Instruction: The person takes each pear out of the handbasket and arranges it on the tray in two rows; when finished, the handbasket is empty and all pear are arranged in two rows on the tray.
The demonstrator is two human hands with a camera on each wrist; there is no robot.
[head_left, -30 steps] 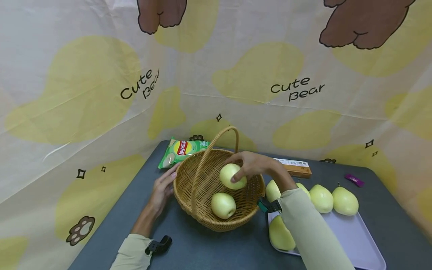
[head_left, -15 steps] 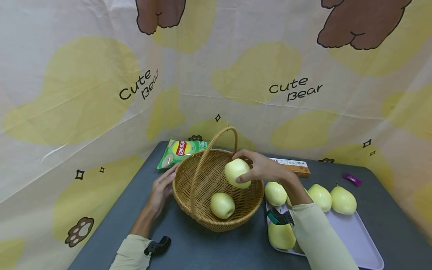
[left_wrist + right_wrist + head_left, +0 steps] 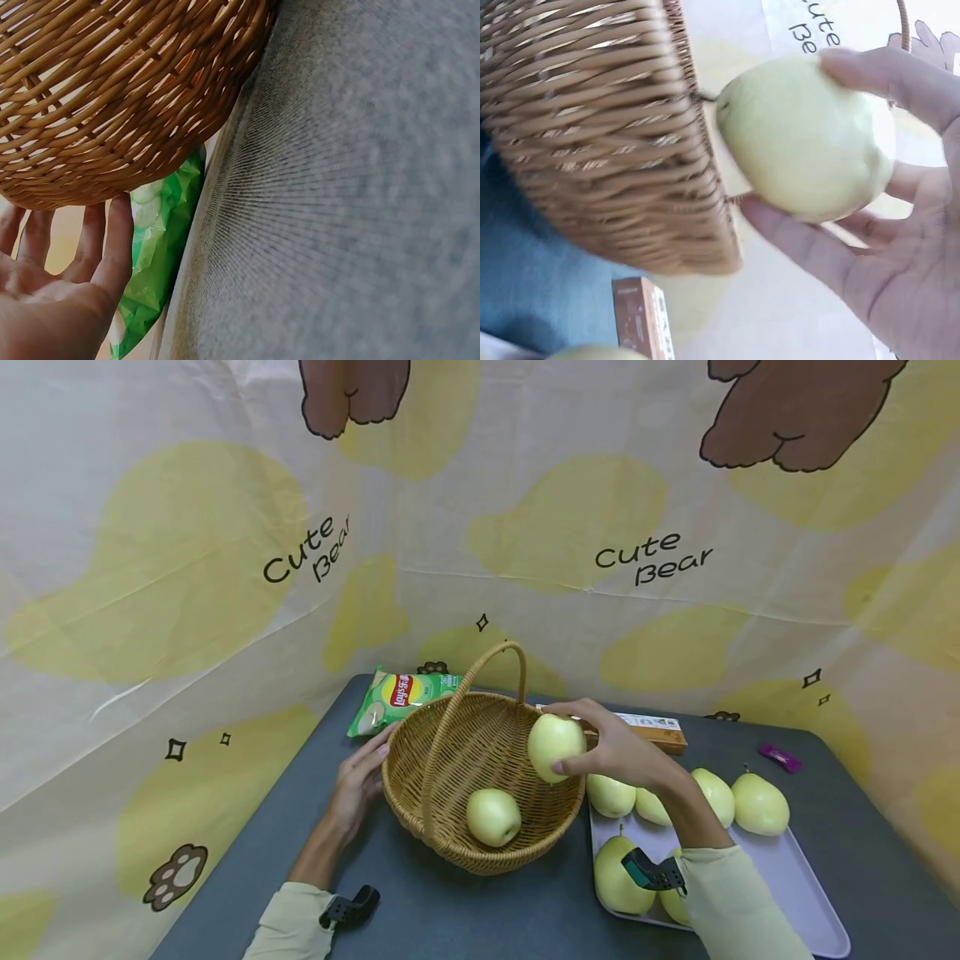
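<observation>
A wicker basket with an arched handle stands mid-table in the head view, one pale green pear lying inside. My right hand grips another pear between thumb and fingers over the basket's right rim. Seen from the right wrist, this pear is just outside the woven wall, its stem toward the rim. At the basket's left side, my left hand touches the wicker. The left wrist view has the fingertips of that hand against the weave, fingers fairly straight.
A lilac tray with several pears lies to the right, partly behind my right forearm. A green chip bag is behind the basket at left. Farther back are an orange-and-white box and a small purple packet.
My right hand has moved right with its pear, from above the basket's interior to its right rim. The left hand has stayed against the basket's side.
</observation>
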